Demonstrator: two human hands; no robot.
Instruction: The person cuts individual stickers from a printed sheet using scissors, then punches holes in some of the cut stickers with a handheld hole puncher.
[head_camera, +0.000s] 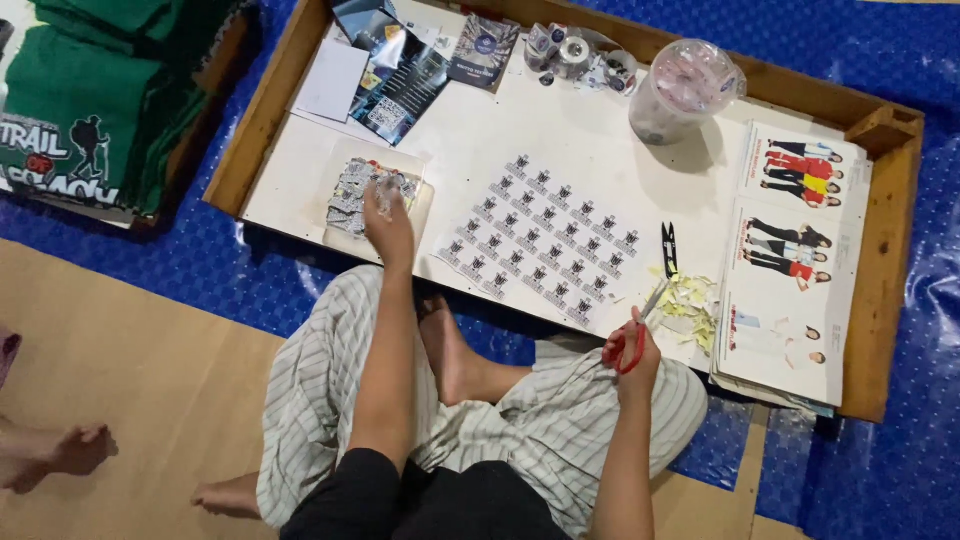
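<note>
Your left hand (388, 222) stretches forward, its grip pinching a small cut sticker (384, 192) over the sticker pile (352, 195). Your right hand (634, 350) rests bent, grip closed around red scissors (632, 335).

Striped trousers; blk short sleeves
</note>
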